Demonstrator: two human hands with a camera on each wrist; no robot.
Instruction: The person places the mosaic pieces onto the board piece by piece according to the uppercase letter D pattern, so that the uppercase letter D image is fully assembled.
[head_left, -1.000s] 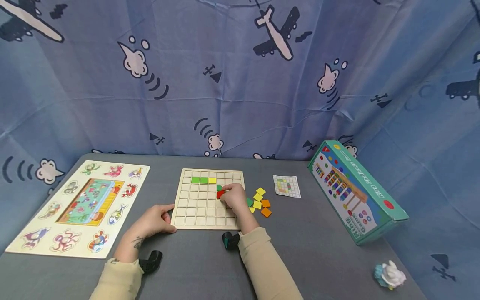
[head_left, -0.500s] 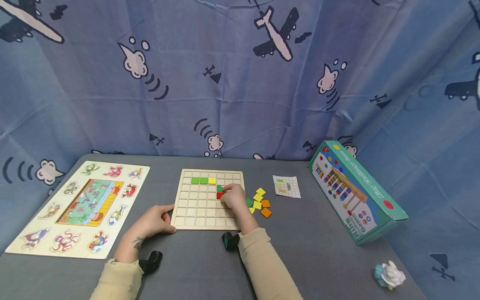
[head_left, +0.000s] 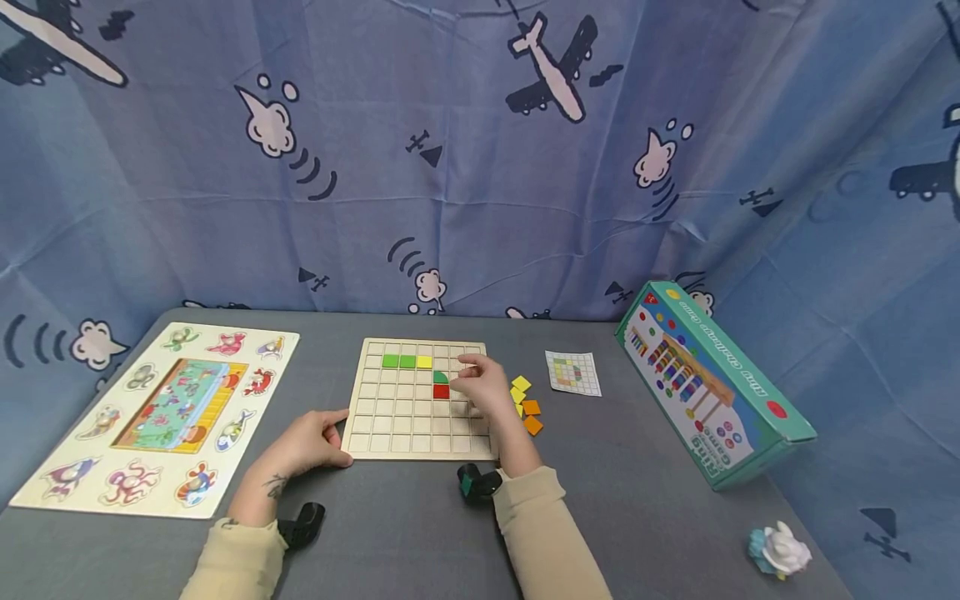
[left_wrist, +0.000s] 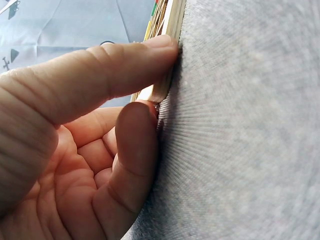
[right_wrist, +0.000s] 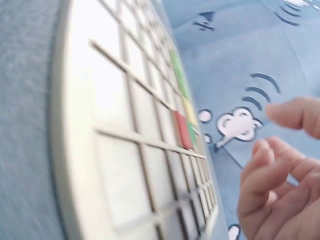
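A wooden grid board (head_left: 390, 421) lies flat on the table. My left hand (head_left: 307, 442) holds its near-left corner; in the left wrist view the thumb (left_wrist: 115, 65) and a curled finger (left_wrist: 135, 132) bracket that corner. On the board sit two green tiles (head_left: 407, 361) and a yellow tile (head_left: 424, 362) in one row. Lower right of these, a red tile (head_left: 441, 392) lies below a partly covered green tile (head_left: 439, 377). My right hand (head_left: 491, 390) hovers over the board's right side, thumb and fingers apart, nothing between them.
Loose yellow tiles (head_left: 521, 383) and orange tiles (head_left: 532, 407) lie right of the board, partly behind my right hand. Beyond is a printed pattern card (head_left: 573, 372). A green game box (head_left: 712, 387) and a small figurine (head_left: 780, 550) stand right; an animal puzzle board (head_left: 255, 433) lies left.
My right hand has let go of the red tile and moved slightly right, its fingers spreading. The red tile stays in its square. My left hand has not moved.
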